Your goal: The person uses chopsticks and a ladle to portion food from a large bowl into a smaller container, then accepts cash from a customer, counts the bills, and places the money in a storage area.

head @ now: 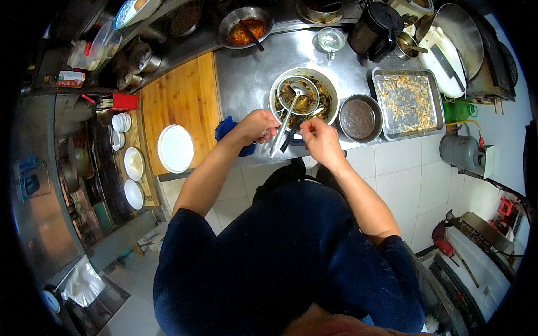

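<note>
A white round pot (333, 90) holds dark mixed food. Over it rests a round metal strainer or ladle (316, 90) with more of the food, and a metal spoon (289, 115) lies across it, handle towards me. Its black handle (287, 140) seems to point my way too. My left hand (264, 126) is just left of the spoon's handle, thumb and fingertips drawn together. At the pot's near right edge is my right hand (319, 136), fingers bent and thumb close to them. Whether either hand pinches something small is unclear. A blue cloth (226, 128) lies beside my left wrist.
Right of the pot stand a metal pot of murky liquid (357, 119) and a metal tray (439, 113) with thin shreds. A glass cup (331, 40) and a pan (225, 31) with red sauce are behind. A white plate (175, 149) sits on the wooden board (180, 96) at left.
</note>
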Motion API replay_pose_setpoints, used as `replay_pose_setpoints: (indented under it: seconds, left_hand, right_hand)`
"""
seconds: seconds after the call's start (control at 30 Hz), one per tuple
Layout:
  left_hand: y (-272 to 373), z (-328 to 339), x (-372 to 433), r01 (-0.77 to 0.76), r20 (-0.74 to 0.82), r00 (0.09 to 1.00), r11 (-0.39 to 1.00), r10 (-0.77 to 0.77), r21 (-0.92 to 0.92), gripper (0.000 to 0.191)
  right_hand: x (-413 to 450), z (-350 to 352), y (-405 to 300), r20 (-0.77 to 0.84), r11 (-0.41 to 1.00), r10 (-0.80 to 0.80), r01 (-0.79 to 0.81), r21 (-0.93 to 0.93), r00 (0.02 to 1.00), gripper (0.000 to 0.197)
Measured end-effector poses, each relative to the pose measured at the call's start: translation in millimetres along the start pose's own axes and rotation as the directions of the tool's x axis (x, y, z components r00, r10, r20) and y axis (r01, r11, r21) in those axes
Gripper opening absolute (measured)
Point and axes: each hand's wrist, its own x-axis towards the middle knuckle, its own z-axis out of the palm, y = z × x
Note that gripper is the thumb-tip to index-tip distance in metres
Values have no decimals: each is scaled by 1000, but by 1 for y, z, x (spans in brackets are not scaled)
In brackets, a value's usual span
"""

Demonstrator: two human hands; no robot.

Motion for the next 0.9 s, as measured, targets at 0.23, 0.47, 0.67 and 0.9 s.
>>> replay_pose_setpoints:
  seconds: [0.23, 0.47, 0.67, 0.9]
  left_hand:
    - [-8, 17, -10, -35, -114, 993, 999, 37, 22, 15]
    - [-22, 26, -17, -136, -203, 967, 986, 154, 100, 25]
    - [-20, 43, -24, -192, -232, 956, 981, 179, -37, 25]
    - [1, 59, -44, -267, -206, 955, 917, 212, -298, 29]
  right_hand:
    - [39, 21, -8, 16, 959, -62, 64, -275, 998, 23]
    - [36, 26, -13, -78, 987, 25, -37, -155, 997, 31]
    - [26, 26, -16, -59, 986, 0, -10, -165, 998, 31]
    - [27, 25, -12, 56, 876, 169, -176, 449, 984, 23]
